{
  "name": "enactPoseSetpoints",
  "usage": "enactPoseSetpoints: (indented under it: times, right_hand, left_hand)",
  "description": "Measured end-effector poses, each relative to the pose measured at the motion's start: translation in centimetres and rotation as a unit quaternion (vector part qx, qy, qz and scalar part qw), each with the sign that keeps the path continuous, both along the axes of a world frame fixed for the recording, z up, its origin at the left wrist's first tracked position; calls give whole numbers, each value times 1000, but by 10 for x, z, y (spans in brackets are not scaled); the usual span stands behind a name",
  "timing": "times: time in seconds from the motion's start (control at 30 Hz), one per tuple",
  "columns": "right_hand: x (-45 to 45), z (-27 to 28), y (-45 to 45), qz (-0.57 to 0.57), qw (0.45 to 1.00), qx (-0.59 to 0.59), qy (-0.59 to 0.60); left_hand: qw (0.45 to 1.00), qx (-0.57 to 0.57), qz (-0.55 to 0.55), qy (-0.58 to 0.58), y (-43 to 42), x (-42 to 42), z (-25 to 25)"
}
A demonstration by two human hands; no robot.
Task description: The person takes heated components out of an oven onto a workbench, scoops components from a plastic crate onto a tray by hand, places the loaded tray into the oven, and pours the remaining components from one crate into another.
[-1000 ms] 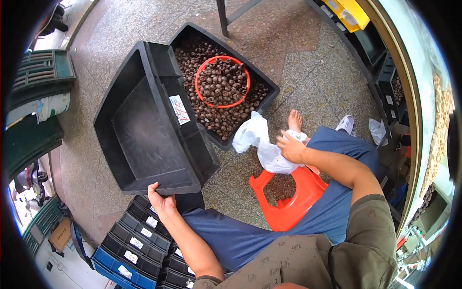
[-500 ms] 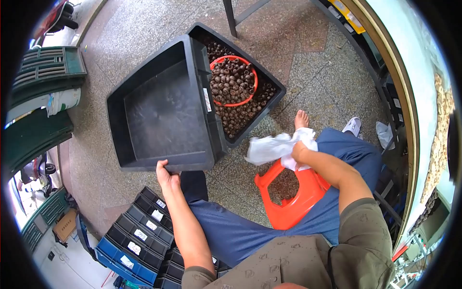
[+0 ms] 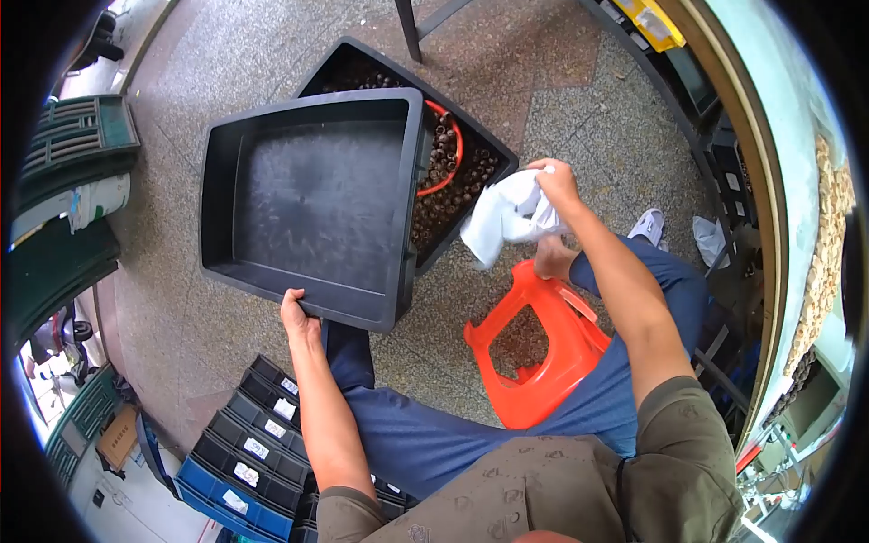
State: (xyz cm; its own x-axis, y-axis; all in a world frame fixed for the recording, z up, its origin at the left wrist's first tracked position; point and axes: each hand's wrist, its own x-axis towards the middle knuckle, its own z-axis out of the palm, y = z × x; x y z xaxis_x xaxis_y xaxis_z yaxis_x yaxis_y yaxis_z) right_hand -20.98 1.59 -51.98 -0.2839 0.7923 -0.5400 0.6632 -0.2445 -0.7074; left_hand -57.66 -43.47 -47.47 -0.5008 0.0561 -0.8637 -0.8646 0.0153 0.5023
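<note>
My left hand (image 3: 299, 315) grips the near rim of a shallow black plastic bin (image 3: 317, 195), thumb up over the edge. The bin is tilted, its inside facing me with faint smudges on its bottom. It overlaps a second black bin (image 3: 493, 145) holding many small round brown pieces with holes (image 3: 478, 167). A red basin (image 3: 461, 149) sits among those pieces, mostly hidden behind the tilted bin. My right hand (image 3: 558, 185) is closed on a crumpled white cloth (image 3: 511, 217), which hangs just right of the bins, above the floor.
A red plastic stool (image 3: 511, 398) stands between my legs. At lower left are several black bins (image 3: 262, 425) with white labels and a blue bin (image 3: 222, 493). Shelving with a yellow bin (image 3: 656, 25) curves along the right. A dark metal leg (image 3: 409, 36) stands beyond the bins.
My right hand has lifted the white cloth forward from above the stool toward the bins. The held bin has turned and now hides more of the red basin.
</note>
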Motion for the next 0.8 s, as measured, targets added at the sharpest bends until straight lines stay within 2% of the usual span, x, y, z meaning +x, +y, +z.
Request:
enactPoseSetpoints:
  times: [0.03,0.13,0.17,0.27,0.3,0.43,0.57,0.6,0.63,0.73,0.77,0.8]
  right_hand:
    - [6,-29,10,2,1000,-6,16]
    - [4,8,-2,115,986,-63,-99]
    - [5,24,-8,146,974,-53,-167]
    - [33,23,-21,186,954,37,-231]
    - [62,-14,-21,183,956,86,-211]
    - [84,-38,-29,103,952,277,-79]
    - [35,-13,-35,136,972,14,-193]
    - [10,-7,-42,175,955,0,-240]
    - [-11,-3,-52,214,947,12,-238]
    - [-71,-51,-73,204,958,-113,-169]
    - [-86,-74,-92,134,983,-117,-50]
    - [-104,-88,-104,64,984,-160,-36]
  left_hand:
    - [1000,5,20,0,9,3,3]
    - [998,-25,48,41,16,6,-16]
    - [998,-23,46,41,17,6,-20]
    - [997,-40,42,49,23,4,-19]
    - [996,-52,43,55,20,3,-19]
    - [996,-55,37,64,-2,-12,-45]
    - [996,-70,36,37,-28,-27,-57]
    - [995,-82,36,43,-31,-31,-58]
    - [994,-88,34,51,-35,-35,-62]
    - [992,-102,27,64,-48,-45,-64]
    - [993,-104,21,57,-47,-46,-53]
    - [993,-106,15,51,-44,-47,-42]
